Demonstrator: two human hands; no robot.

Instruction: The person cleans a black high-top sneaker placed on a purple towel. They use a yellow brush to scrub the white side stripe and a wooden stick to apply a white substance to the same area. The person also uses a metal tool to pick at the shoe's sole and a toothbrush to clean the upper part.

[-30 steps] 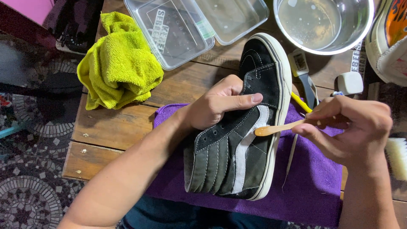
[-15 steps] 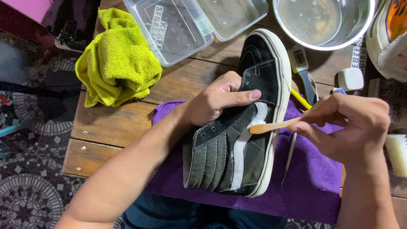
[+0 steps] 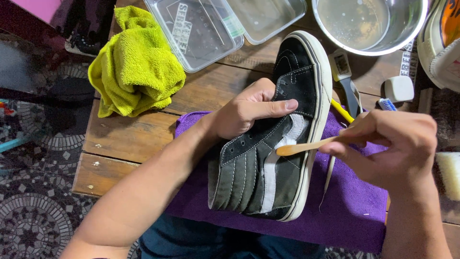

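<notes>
Change since earlier frames: brush (image 3: 306,145) has travelled slightly down the shoe's side, its head now on the white stripe rather than above it; shoe (image 3: 268,144) and supporting hand show no real shift.
Meaning: judged a scrubbing stroke in progress along the stripe, with cleaning of that panel under way.
Left hand (image 3: 249,112): fingers curled into the shoe opening, thumb laid flat across the black upper, gripping it steady.
Right hand (image 3: 390,146): fingers closed in a pinch on the pale wooden brush handle.
Shoe position: on its side on the purple towel (image 3: 354,211), toe pointing away, at the near edge of the wooden table (image 3: 124,139).
Shoe materials: black napped upper, stitched panels, smooth white rubber sole rim.
Surroundings: crumpled yellow-green terry cloth (image 3: 136,64), clear plastic tubs (image 3: 201,29), steel bowl (image 3: 369,24) holding cloudy liquid.
</notes>
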